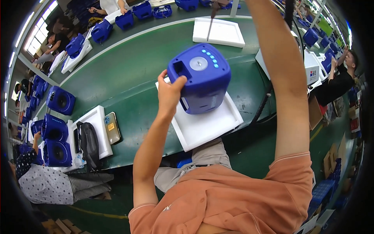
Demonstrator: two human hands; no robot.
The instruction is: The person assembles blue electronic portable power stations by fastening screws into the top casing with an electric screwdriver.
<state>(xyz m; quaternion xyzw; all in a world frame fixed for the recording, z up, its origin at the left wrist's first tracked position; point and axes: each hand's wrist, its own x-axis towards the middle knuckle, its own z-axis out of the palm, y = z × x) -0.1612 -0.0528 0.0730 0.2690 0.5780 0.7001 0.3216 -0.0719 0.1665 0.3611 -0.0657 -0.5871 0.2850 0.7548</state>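
Note:
My left hand (171, 91) grips a blue plastic speaker (204, 84) by its left edge, thumb over the corner beside a recessed opening. A round silver disc and a row of light-blue buttons show on its upper face. The speaker is over a white foam tray (198, 130) at the near bench edge; whether it touches the tray I cannot tell. My right arm (286, 66) stretches up past the upper edge, so that hand is out of the picture. Left of the arm, a thin metal shaft (210, 29), like a screwdriver's, points down before another white foam tray (228, 33).
On the green bench (132, 93) at left lie a phone (112, 128) and a black pouch (89, 145) by a foam tray. Several blue speakers (60, 100) line the left and far side. A dark cable (261, 105) hangs at right. Co-workers stand around.

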